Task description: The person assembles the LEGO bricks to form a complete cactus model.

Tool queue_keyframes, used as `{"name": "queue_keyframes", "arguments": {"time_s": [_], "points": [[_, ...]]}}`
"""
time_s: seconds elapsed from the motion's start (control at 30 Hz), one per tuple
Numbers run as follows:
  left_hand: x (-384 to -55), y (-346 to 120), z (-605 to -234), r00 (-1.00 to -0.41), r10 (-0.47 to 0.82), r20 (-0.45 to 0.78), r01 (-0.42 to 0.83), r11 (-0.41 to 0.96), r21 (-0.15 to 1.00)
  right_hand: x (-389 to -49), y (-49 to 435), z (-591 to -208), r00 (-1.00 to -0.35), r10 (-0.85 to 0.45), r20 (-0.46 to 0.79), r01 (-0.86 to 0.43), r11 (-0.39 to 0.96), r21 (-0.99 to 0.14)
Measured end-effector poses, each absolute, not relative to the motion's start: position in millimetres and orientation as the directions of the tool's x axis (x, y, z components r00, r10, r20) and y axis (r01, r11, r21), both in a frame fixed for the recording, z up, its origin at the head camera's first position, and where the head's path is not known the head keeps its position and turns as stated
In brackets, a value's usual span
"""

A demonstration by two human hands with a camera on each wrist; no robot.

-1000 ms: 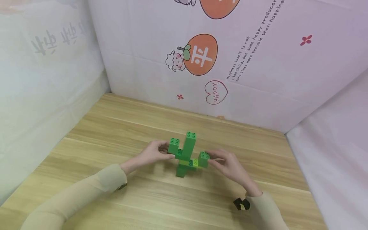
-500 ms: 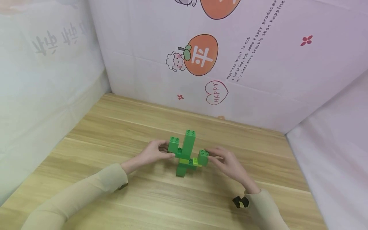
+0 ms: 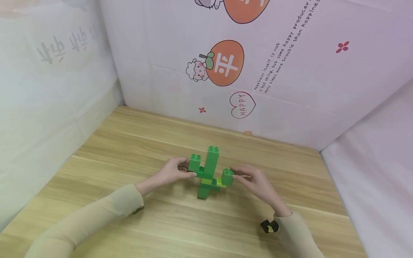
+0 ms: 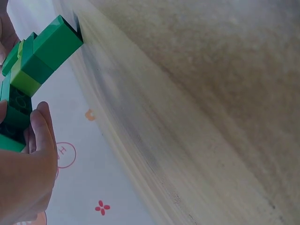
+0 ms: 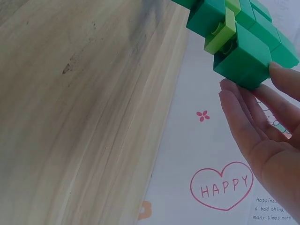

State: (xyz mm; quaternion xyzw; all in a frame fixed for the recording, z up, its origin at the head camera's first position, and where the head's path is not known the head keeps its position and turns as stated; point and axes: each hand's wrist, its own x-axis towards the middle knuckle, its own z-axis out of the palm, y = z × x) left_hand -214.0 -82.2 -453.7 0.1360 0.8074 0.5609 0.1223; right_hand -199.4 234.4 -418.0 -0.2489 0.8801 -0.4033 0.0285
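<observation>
A cactus-like build of green toy building blocks stands upright over the middle of the table, with a tall centre column and a raised arm on each side. Lime-green bricks are set among the darker ones. My left hand holds the left arm block, thumb in front and fingers behind. On the other side, my right hand pinches the right arm block between thumb and fingers. The base block is at the tabletop; whether it touches cannot be told.
The wood-grain table runs back to a white printed cloth wall. More cloth hangs at the left and right. Dark wrist-worn pieces show near the sleeve cuffs.
The block build, mainly its top and right arm block, has tilted or shifted up very slightly. Both hands keep their holds and have hardly moved.
</observation>
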Motion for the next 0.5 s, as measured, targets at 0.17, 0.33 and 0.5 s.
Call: {"name": "queue_keyframes", "arguments": {"time_s": [0.17,0.33,0.5], "points": [[-214.9,-81.7,-454.9,-0.934,0.353,-0.05,0.075,0.334,0.94,-199.6,235.0,-417.0,-0.878,-0.458,0.139,-0.404,0.552,-0.73],[-216.5,-82.1,-455.3,-0.934,0.353,-0.055,0.073,0.339,0.938,-202.0,236.1,-416.9,-0.872,-0.468,0.143,-0.414,0.55,-0.726],[-217.8,-81.8,-454.0,-0.936,0.343,-0.074,0.054,0.351,0.935,-207.1,236.8,-418.0,-0.869,-0.473,0.144,-0.422,0.557,-0.715]]}}
